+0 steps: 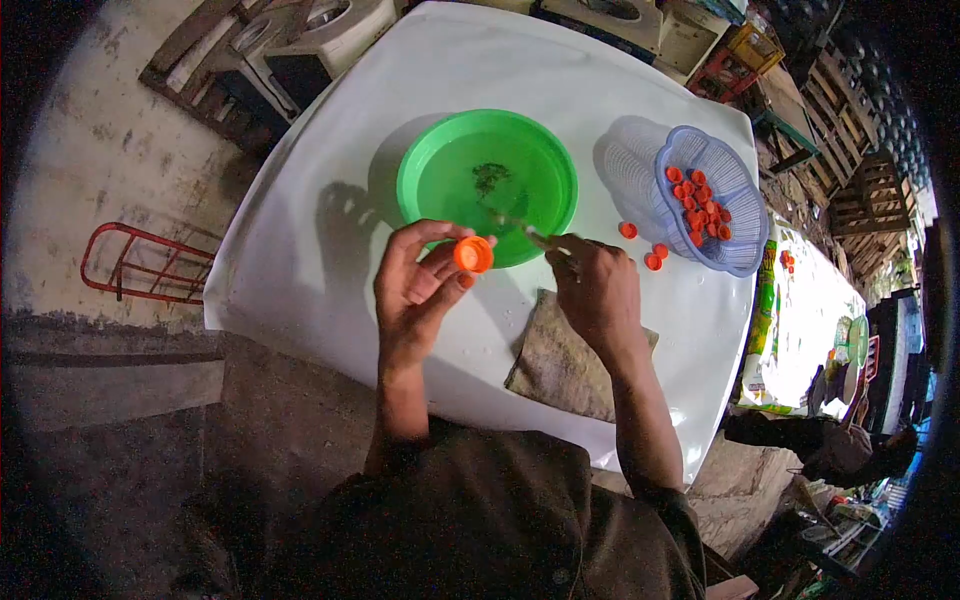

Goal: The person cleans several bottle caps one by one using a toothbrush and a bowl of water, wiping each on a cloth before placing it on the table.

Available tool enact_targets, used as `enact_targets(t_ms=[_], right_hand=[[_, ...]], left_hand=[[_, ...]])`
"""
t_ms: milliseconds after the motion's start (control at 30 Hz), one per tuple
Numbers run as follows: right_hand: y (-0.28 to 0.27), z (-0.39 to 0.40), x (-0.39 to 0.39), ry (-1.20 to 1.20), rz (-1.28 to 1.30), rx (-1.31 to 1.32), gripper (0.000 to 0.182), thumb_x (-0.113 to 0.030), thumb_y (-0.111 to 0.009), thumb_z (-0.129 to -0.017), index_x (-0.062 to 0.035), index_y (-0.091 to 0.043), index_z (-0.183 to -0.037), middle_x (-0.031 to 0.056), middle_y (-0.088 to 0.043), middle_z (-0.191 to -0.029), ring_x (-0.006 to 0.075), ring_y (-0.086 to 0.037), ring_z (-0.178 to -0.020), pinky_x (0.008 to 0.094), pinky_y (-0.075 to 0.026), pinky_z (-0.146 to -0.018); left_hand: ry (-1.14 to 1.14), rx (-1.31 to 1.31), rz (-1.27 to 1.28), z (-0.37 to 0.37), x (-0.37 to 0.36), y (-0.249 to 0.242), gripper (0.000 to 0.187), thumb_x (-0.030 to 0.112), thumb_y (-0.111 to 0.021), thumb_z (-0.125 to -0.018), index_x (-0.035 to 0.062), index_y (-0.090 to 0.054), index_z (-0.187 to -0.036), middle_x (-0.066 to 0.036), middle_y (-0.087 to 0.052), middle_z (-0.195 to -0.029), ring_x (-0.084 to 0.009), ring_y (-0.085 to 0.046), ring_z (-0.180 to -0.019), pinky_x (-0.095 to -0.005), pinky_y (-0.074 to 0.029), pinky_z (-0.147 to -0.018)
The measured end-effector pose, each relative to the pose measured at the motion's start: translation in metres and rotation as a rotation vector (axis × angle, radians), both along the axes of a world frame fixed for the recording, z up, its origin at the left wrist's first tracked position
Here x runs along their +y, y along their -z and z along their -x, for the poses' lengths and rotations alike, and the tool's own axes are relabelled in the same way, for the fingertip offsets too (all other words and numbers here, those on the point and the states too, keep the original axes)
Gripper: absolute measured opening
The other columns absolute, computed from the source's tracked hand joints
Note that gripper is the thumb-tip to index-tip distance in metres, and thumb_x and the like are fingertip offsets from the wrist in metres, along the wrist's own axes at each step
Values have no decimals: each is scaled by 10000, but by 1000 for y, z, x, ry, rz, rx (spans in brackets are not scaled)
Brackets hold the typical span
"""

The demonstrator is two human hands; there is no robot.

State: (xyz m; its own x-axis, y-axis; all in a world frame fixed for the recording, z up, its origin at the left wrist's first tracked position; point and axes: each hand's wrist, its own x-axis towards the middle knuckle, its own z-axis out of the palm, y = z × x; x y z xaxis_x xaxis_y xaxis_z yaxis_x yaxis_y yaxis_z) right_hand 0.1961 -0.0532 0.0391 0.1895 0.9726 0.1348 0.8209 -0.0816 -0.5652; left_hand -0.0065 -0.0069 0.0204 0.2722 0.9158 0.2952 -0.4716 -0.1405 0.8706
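My left hand (415,290) holds an orange cap (473,255) between its fingers, open side facing me, at the near edge of the green basin (412,180). Dark bits lie in the basin's liquid. My right hand (592,285) grips a thin tool (538,238), its far end blurred over the basin. Below that hand a grey-brown cloth (562,362) lies on the white table (300,240). To the right a blue plastic basket (742,190) holds several orange caps (708,210). Loose caps (655,262) rest on the table beside it.
Stove-like units (330,40) stand past the table's back left edge. A red metal frame (150,265) leans by the wall at the left. Crates (735,65) and wooden pallets (840,110) stand at the back right. A second white surface (815,300) with a few caps is at the right.
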Motion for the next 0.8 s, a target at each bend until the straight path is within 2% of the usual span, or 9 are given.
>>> enact_targets(t_ms=[200, 233, 333, 367, 433, 533, 633, 733, 800], right_hand=[[-39, 6, -10, 57, -216, 57, 166, -91, -635, -895, -20, -670, -1042, 199, -679, -812, 336, -668, -706, 409, -501, -655], [-33, 10, -9, 72, -317, 88, 125, -97, -621, -908, -6, -657, -985, 205, -662, -775, 359, -655, -697, 423, -494, -647], [1, 8, -8, 33, -251, 22, 118, -68, -602, -875, -45, -608, -990, 170, -640, -855, 383, -630, -718, 459, -486, -583], [4, 5, -11, 40, -13, -61, 111, -64, -598, -876, -51, -583, -986, 178, -637, -804, 383, -628, -693, 459, -479, -569], [-3, 10, -15, 86, -132, 54, 84, -77, -590, -904, -28, -579, -971, 190, -619, -724, 392, -621, -660, 458, -457, -563], [-8, 17, -22, 121, -243, 129, 64, -73, -578, -924, -20, -559, -956, 204, -591, -650, 400, -605, -605, 453, -431, -532], [3, 14, -29, 67, -86, 6, 57, -46, -563, -930, -26, -543, -979, 188, -568, -601, 383, -596, -561, 433, -428, -508], [-5, 16, -33, 129, -205, 239, 91, -45, -557, -935, -23, -518, -1015, 166, -567, -584, 344, -613, -548, 428, -434, -504], [-6, 9, -39, 84, 13, 171, 180, -39, -579, -897, -64, -487, -1050, 194, -612, -689, 413, -616, -651, 506, -451, -581]], left_hand=[[-90, 51, 6, 12, 19, -13, 509, 141, -753, -835, 10, -469, -1236, -142, -560, -1173, -355, -645, -1020, -499, -552, -910], [-80, 57, -4, 13, 23, -16, 511, 137, -753, -833, 6, -471, -1239, -141, -561, -1175, -351, -649, -1009, -501, -551, -912], [-67, 90, -70, 14, 39, -20, 511, 139, -759, -828, -12, -496, -1239, -135, -561, -1181, -323, -649, -1012, -493, -545, -927], [-27, 97, -63, 15, 40, -22, 478, 109, -747, -834, -18, -513, -1230, -133, -570, -1172, -308, -651, -1023, -457, -538, -940], [55, 108, -56, 18, 46, -28, 415, 50, -724, -845, -31, -549, -1212, -130, -586, -1154, -278, -656, -1046, -385, -524, -964], [114, 55, -125, 11, 48, -25, 416, 42, -741, -826, -35, -568, -1197, -128, -603, -1146, -261, -640, -1091, -368, -509, -979], [175, -19, -135, 4, 46, -23, 436, 37, -761, -806, -31, -559, -1187, -155, -606, -1193, -266, -634, -1106, -380, -503, -991], [234, -81, -158, -1, 47, -23, 422, 7, -740, -812, -30, -547, -1186, -183, -595, -1238, -297, -628, -1122, -399, -496, -1006], [238, -99, -171, -4, 44, -24, 417, -1, -727, -819, -31, -543, -1192, -190, -592, -1246, -311, -623, -1132, -408, -493, -1011]])
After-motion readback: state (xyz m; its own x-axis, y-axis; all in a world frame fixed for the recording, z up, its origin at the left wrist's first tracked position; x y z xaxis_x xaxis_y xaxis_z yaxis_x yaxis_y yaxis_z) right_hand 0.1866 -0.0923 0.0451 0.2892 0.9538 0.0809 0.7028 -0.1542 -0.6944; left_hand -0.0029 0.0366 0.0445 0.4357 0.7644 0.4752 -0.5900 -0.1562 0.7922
